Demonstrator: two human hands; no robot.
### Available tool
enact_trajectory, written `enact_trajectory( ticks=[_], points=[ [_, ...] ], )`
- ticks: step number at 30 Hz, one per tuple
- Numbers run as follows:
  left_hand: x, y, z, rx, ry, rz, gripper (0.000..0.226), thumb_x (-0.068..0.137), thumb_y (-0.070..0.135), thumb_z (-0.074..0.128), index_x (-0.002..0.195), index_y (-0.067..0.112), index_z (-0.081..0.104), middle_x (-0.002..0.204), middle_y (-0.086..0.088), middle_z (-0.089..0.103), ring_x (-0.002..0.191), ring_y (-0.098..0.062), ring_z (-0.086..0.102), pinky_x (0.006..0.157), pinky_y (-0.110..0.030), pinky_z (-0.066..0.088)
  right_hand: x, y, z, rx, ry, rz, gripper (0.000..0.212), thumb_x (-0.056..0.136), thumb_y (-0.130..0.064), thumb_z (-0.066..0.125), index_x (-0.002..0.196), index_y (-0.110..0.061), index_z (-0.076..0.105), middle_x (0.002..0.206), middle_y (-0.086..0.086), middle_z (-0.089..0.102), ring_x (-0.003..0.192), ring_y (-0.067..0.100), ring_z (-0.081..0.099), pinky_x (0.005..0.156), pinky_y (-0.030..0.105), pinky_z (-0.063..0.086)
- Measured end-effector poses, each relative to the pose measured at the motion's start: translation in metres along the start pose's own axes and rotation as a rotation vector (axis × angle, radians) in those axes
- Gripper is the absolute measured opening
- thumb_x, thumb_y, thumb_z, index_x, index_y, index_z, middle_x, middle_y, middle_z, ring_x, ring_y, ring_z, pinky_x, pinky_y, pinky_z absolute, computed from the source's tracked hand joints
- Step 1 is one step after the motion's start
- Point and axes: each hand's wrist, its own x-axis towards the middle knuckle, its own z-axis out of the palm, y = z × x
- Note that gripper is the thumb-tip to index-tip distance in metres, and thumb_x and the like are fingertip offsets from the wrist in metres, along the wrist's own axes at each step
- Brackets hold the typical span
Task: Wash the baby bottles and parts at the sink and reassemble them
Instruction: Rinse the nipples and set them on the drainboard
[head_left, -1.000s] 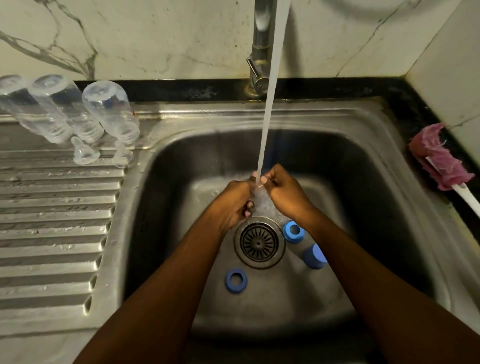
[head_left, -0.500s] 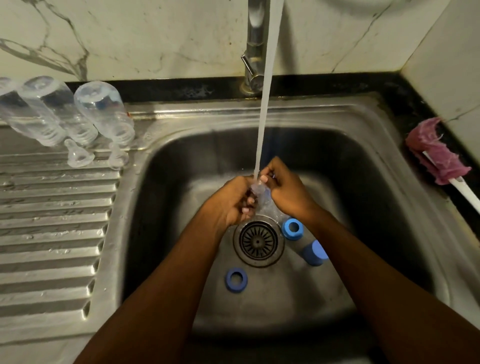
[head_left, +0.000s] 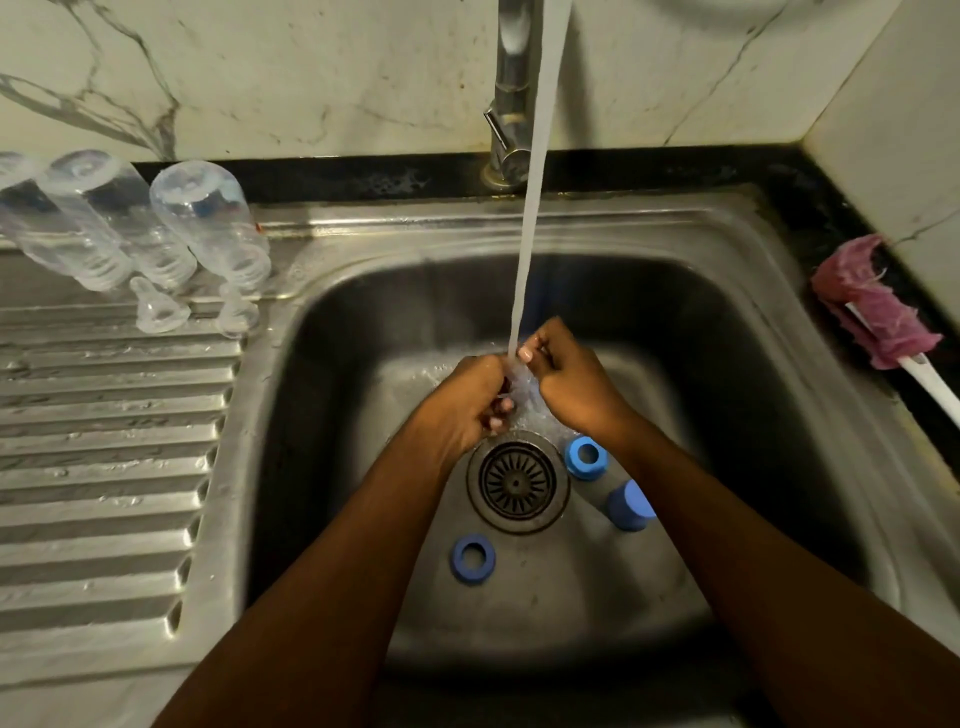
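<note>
My left hand (head_left: 470, 400) and my right hand (head_left: 571, 382) meet under the running water (head_left: 535, 208) over the sink basin (head_left: 332, 415). Both pinch a small clear part, probably a teat (head_left: 523, 384), mostly hidden by fingers and splash. Three blue bottle rings lie on the basin floor: one (head_left: 586, 457) beside the drain (head_left: 514, 482), one (head_left: 629, 505) by my right forearm, one (head_left: 472, 559) in front of the drain. Three clear bottles (head_left: 208, 228) stand upside down on the drainboard at the back left, with two clear teats (head_left: 156, 306) before them.
The tap (head_left: 511, 93) rises behind the basin at the marble wall. A pink bottle brush (head_left: 872, 312) with a white handle lies on the dark counter at the right. The ribbed steel drainboard (head_left: 104, 467) stretches to the left.
My hands have stayed under the stream, fingers shifting slightly around the clear part. The view has drifted a little; nothing else has moved.
</note>
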Motion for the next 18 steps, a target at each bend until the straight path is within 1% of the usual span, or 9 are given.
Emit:
enact_trajectory(
  ticks=[2,4,7,8,10,12,14,16,18],
  points=[
    [-0.006,0.002,0.004,-0.088,0.007,-0.038,0.017,0.093,0.014,0.041,0.081,0.016,0.054,0.057,0.001,0.044,0.040,-0.008,0.033,0.036,-0.016,0.023,-0.001,-0.001,0.000,-0.015,-0.046,-0.056,0.006,0.097,-0.006,0.049,0.094,-0.011,0.046,0.080,-0.001,0.051,0.073,0.009,0.049,0.067,0.024,0.041],
    [-0.007,0.002,0.007,-0.146,0.088,-0.004,0.023,0.099,0.016,0.041,0.080,0.016,0.054,0.055,0.002,0.047,0.033,-0.006,0.035,0.033,-0.010,0.024,-0.002,-0.004,0.002,-0.001,-0.078,-0.108,0.009,0.097,-0.008,0.051,0.093,-0.013,0.045,0.076,-0.006,0.049,0.068,0.000,0.047,0.064,0.015,0.040],
    [-0.002,-0.001,0.005,-0.049,0.231,0.130,0.023,0.100,0.027,0.050,0.086,0.012,0.061,0.063,0.000,0.049,0.031,-0.004,0.035,0.032,-0.011,0.024,-0.001,-0.006,0.006,0.051,-0.070,-0.098,0.004,0.100,-0.015,0.051,0.097,-0.014,0.048,0.079,-0.009,0.054,0.068,-0.008,0.052,0.063,0.009,0.040],
    [-0.001,-0.001,0.004,-0.016,0.241,0.158,0.023,0.099,0.030,0.053,0.090,0.012,0.064,0.061,0.001,0.049,0.032,-0.004,0.035,0.033,-0.013,0.025,-0.001,-0.006,0.006,0.067,-0.046,-0.063,0.006,0.101,-0.019,0.050,0.097,-0.014,0.049,0.080,-0.007,0.056,0.070,-0.005,0.054,0.065,0.014,0.042],
    [-0.001,-0.001,0.001,0.053,0.184,0.150,0.017,0.098,0.027,0.055,0.096,0.012,0.064,0.058,0.002,0.049,0.033,-0.004,0.038,0.034,-0.015,0.027,0.001,-0.001,0.005,0.047,0.017,0.022,0.012,0.101,-0.024,0.048,0.096,-0.014,0.050,0.085,0.003,0.059,0.075,0.011,0.056,0.068,0.029,0.046],
    [-0.003,0.000,-0.001,0.076,0.053,0.066,0.012,0.096,0.020,0.052,0.092,0.013,0.061,0.060,0.001,0.046,0.038,-0.007,0.037,0.035,-0.016,0.026,0.001,0.001,0.003,0.006,0.037,0.056,0.012,0.102,-0.024,0.047,0.095,-0.014,0.049,0.085,0.004,0.057,0.075,0.014,0.053,0.067,0.029,0.043],
    [-0.006,0.002,-0.003,0.002,-0.056,-0.036,0.020,0.096,0.024,0.045,0.080,0.017,0.055,0.058,0.002,0.041,0.040,-0.008,0.033,0.035,-0.016,0.024,-0.001,0.000,0.002,0.008,-0.006,0.032,0.009,0.101,-0.019,0.046,0.094,-0.014,0.047,0.083,0.003,0.054,0.075,0.015,0.053,0.067,0.029,0.042],
    [-0.007,0.004,-0.001,-0.075,-0.040,-0.075,0.026,0.097,0.023,0.038,0.075,0.018,0.052,0.056,0.003,0.042,0.038,-0.008,0.030,0.034,-0.016,0.022,-0.003,0.000,0.002,0.028,-0.040,-0.008,0.007,0.100,-0.016,0.046,0.095,-0.014,0.048,0.086,0.005,0.056,0.082,0.020,0.057,0.073,0.035,0.047],
    [-0.009,0.003,0.004,-0.069,0.074,-0.012,0.028,0.101,0.023,0.038,0.081,0.016,0.056,0.057,0.002,0.045,0.035,-0.006,0.032,0.033,-0.015,0.022,-0.003,-0.001,0.004,0.035,-0.052,-0.036,0.005,0.100,-0.016,0.046,0.096,-0.015,0.048,0.087,0.003,0.058,0.085,0.019,0.058,0.077,0.036,0.048]
  ],
)
